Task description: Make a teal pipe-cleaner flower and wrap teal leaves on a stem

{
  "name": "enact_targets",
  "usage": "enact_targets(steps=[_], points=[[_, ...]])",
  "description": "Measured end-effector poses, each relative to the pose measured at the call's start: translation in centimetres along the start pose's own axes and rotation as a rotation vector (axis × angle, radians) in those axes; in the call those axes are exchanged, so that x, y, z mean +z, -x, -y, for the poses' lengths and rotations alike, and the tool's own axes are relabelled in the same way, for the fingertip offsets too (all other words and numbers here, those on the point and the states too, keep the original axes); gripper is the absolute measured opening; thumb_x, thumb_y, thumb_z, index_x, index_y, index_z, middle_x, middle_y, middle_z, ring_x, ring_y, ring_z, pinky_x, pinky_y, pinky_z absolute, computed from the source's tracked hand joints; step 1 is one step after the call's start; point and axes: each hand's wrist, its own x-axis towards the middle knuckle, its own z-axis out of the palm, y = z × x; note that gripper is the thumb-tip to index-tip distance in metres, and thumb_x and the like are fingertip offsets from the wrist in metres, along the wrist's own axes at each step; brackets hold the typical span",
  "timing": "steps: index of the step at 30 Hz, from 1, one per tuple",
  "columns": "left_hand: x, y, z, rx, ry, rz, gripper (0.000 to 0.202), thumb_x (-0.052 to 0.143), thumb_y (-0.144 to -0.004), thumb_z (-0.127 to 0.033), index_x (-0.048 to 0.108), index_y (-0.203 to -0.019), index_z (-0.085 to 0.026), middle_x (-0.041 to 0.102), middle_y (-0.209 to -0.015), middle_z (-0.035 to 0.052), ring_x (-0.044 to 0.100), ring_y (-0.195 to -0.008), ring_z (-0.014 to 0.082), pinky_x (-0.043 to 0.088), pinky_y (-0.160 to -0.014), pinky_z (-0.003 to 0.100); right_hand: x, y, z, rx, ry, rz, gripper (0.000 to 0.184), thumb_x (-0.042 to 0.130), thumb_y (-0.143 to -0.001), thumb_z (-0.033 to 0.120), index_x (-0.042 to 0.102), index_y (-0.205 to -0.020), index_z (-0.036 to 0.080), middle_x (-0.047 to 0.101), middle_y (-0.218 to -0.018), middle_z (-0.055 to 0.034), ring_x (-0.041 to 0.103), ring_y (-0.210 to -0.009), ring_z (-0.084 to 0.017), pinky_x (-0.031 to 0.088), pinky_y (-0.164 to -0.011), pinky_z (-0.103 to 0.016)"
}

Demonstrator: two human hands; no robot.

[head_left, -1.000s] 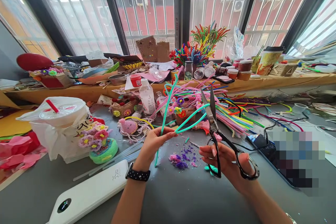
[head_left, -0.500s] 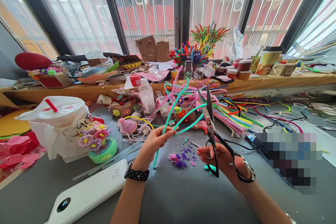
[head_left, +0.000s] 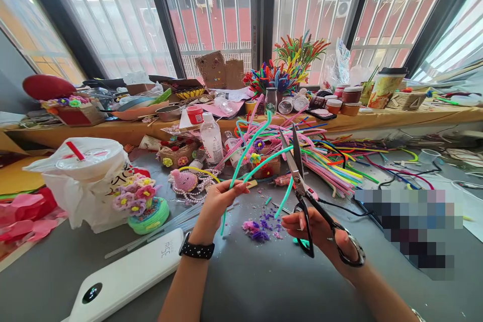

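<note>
My left hand (head_left: pixel 221 206) pinches mint-green pipe cleaners (head_left: pixel 252 147) between thumb and fingers. One strand rises and also hangs below the hand; another reaches right to the scissors. In my right hand (head_left: pixel 320 236) are black-handled scissors (head_left: pixel 299 181), blades apart and pointing up, fingers through the handle loops. A separate short mint-green piece (head_left: pixel 286 198) is beside the blades, apart from my left hand; whether it touches anything is unclear. Purple and pink fuzz clippings (head_left: pixel 260 230) lie on the grey table (head_left: pixel 241 287) between my hands, and mint-green scraps (head_left: pixel 302 242) lie beneath the scissors.
A heap of colourful pipe cleaners (head_left: pixel 328 171) spreads behind the scissors. At left are a white power bank (head_left: pixel 128 276), a bagged drink cup (head_left: pixel 90 176) and a crocheted flower pot (head_left: pixel 149 216). A blurred-out phone-like device (head_left: pixel 411 231) lies right. Bottles (head_left: pixel 211 138) stand behind.
The lower mint-green strand that ran from my left fingers to the scissors is now a separate piece, dropped lower beside the blades. Both hands stay nearly in place.
</note>
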Motion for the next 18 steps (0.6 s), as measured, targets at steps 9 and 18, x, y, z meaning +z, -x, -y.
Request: enact_targets(steps=[9, 18], points=[[-1.5, -0.6, 0.4, 0.225, 0.397, -0.344, 0.018, 0.069, -0.060, -0.028, 0.068, -0.071, -0.014, 0.059, -0.062, -0.0004, 0.023, -0.040, 0.0011, 0.017, -0.036, 0.018, -0.6, 2.1, 3.4, 0.107, 0.444, -0.040, 0.055, 0.058, -0.058, 0.062, 0.058, -0.093, 0.020, 0.059, -0.105, -0.0129, 0.054, -0.097, -0.031, 0.039, -0.085, -0.043], [-2.0, -0.7, 0.3, 0.201, 0.384, -0.311, 0.019, 0.067, -0.062, -0.028, 0.068, -0.073, -0.013, 0.056, -0.059, -0.0012, 0.023, -0.041, 0.0015, 0.017, -0.036, 0.018, -4.9, 9.1, 4.6, 0.374, 1.227, -0.459, 0.026, 0.063, -0.060, 0.042, 0.067, -0.074, 0.020, 0.069, -0.076, -0.0070, 0.063, -0.069, -0.025, 0.050, -0.058, -0.029]])
